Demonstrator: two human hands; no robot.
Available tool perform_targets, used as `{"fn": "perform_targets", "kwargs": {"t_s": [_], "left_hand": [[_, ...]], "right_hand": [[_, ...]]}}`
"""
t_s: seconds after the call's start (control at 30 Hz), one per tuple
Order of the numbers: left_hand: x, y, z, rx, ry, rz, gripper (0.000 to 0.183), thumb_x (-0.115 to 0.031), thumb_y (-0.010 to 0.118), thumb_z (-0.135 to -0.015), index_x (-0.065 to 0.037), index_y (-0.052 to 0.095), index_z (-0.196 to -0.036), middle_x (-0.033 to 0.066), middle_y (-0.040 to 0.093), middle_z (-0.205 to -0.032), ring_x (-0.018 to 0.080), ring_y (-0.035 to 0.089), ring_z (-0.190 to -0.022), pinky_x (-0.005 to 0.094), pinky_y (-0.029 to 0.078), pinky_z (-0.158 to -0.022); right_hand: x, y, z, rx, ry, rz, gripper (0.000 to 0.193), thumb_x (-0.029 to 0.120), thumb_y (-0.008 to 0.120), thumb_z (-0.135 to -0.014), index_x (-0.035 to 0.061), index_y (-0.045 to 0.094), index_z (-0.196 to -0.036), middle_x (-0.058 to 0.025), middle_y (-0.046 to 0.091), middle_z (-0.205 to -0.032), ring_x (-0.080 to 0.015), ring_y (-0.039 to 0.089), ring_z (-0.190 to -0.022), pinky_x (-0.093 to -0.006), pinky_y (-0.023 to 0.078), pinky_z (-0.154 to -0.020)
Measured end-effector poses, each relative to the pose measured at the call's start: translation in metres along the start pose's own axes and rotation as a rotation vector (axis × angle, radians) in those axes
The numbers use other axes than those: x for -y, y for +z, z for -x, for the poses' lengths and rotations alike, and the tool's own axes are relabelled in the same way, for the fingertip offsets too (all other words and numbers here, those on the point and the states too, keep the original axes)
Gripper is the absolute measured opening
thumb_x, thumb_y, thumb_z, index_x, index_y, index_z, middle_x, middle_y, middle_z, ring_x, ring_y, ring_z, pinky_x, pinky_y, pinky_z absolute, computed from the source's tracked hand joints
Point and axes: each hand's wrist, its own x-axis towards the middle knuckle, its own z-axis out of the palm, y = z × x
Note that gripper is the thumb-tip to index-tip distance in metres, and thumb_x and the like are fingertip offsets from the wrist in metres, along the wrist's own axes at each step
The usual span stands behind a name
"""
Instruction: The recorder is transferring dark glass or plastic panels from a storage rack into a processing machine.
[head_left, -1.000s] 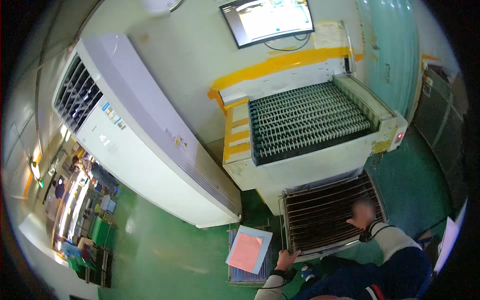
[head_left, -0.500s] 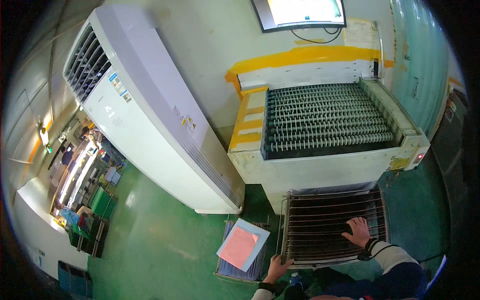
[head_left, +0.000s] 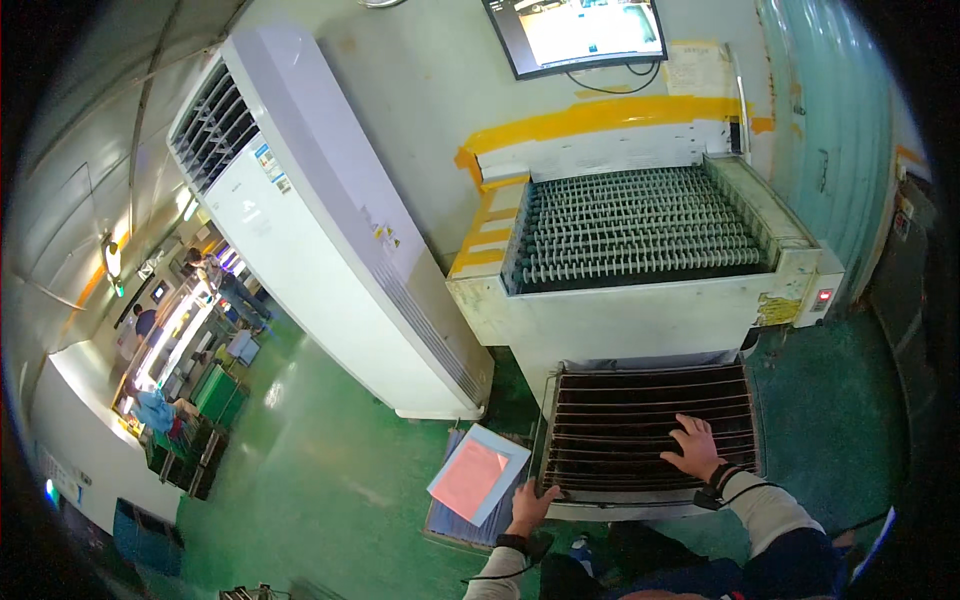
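Still, my left hand (head_left: 529, 508) stays at the rack (head_left: 620, 438) (grip unclear), apart from my outspread right hand (head_left: 696, 453); the rack hasn't shifted.

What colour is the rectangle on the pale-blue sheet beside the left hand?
The rectangle is salmon pink; it shows in the head view.

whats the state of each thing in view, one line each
Bare right hand: open, fingers spread
Bare left hand: at rack's near-left corner, grip unclear
Dark rectangular metal-barred rack: bars exposed
White boxy roller machine: rollers exposed, turning unclear
Small red switch light: on
Black rectangular wall screen: lit
Pink rectangular sheet: lying on pale-blue sheet
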Motion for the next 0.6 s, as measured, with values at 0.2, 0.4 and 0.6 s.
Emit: {"fn": "perform_targets", "kwargs": {"t_s": [0.2, 0.4, 0.6], "left_hand": [[-0.072, -0.01, -0.015, -0.345, 0.277, -0.333, 0.085, -0.052, 0.081, -0.091, -0.009, 0.053, -0.158, 0.0251, 0.05, -0.158, 0.0474, 0.042, -0.149, 0.0595, 0.034, -0.122], [-0.133, 0.007, -0.03, -0.087, 0.467, -0.475, 0.079, -0.051, 0.074, -0.098, -0.018, 0.048, -0.165, 0.0189, 0.035, -0.174, 0.048, 0.027, -0.16, 0.0626, 0.023, -0.128], [-0.158, 0.031, -0.037, 0.096, 0.725, -0.77, 0.089, -0.052, 0.075, -0.098, -0.026, 0.034, -0.172, 0.013, 0.023, -0.18, 0.0461, 0.015, -0.166, 0.0629, 0.017, -0.132]], "right_hand": [[0.014, 0.014, -0.005, 0.015, 0.01, -0.094, 0.07, 0.057, 0.075, -0.095, 0.0035, 0.068, -0.139, -0.0228, 0.047, -0.161, -0.0449, 0.044, -0.146, -0.0602, 0.033, -0.123], [0.045, 0.032, -0.009, -0.008, 0.105, -0.107, 0.072, 0.061, 0.067, -0.1, 0.0082, 0.063, -0.148, -0.021, 0.047, -0.162, -0.0428, 0.042, -0.15, -0.0599, 0.031, -0.125], [0.056, 0.03, 0.033, -0.134, 0.305, -0.102, 0.068, 0.048, 0.074, -0.097, 0.0079, 0.059, -0.15, -0.0207, 0.048, -0.161, -0.0439, 0.042, -0.148, -0.0585, 0.032, -0.123]]}}
